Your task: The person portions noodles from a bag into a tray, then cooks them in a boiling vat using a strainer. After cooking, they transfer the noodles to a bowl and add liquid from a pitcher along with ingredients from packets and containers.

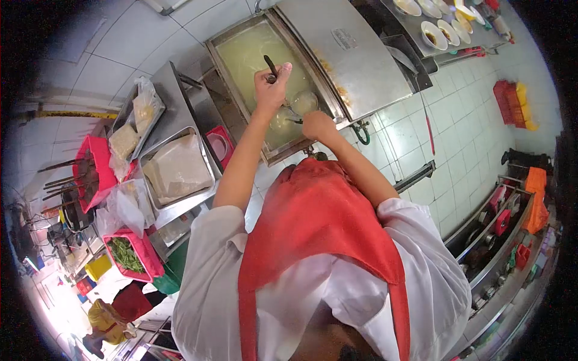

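My left hand [271,89] is raised over the vat of cloudy, yellowish liquid [241,54], its fingers wrapped round a black handle [268,61] that sticks up past the thumb. The lower end of that handle is hidden by the hand. Near the vat's front rim, my right hand [320,127] is closed on another dark handle [294,121]. Between the hands, a round wire strainer [305,102] sits in the liquid, with a second rounded shape close by. Which handle belongs to the strainer I cannot tell.
A steel cover [346,45] adjoins the vat on the right. White bowls [432,35], some holding dark sauce, stand at the upper right. To the left are a lined metal tray [179,168], a pink basket of green leaves [129,253] and bagged food [144,105]. A tap [362,131] projects at the front.
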A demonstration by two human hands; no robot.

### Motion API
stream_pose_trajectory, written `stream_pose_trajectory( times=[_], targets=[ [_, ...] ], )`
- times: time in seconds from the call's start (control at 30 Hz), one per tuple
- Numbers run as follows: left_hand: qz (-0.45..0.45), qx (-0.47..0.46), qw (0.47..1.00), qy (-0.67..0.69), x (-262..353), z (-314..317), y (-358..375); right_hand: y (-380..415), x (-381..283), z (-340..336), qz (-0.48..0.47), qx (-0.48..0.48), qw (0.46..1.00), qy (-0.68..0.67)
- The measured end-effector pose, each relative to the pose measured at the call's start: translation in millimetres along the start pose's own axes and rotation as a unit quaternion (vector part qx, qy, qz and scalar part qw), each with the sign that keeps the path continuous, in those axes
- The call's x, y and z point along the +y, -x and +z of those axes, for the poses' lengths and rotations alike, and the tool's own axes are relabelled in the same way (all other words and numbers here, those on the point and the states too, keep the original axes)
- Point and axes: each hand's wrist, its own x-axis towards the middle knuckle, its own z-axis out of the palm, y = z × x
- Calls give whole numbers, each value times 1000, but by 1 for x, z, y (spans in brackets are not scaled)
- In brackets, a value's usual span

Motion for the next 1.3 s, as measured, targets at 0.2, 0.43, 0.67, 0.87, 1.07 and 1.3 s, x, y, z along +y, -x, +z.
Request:
stream_pose_trajectory(
  times=[0.2,0.43,0.67,0.87,1.07,1.3],
  targets=[
    [0,-9,998,68,30,-11,-6,19,-1,-29,-40,-98,994,23],
    [188,-47,976,-104,56,-1,49,45,18,-128,4,9,999,49],
    [213,-209,943,-150,23,-5,102,-60,-13,-34,45,-17,999,21],
    [232,-159,953,-112,35,-21,113,-76,9,1,-5,-22,999,37],
    [224,-201,950,-85,36,-30,116,-72,1,-5,4,0,1000,8],
    [232,-215,947,-55,36,-31,115,-64,-20,-12,-60,-66,994,56]
  ],
)
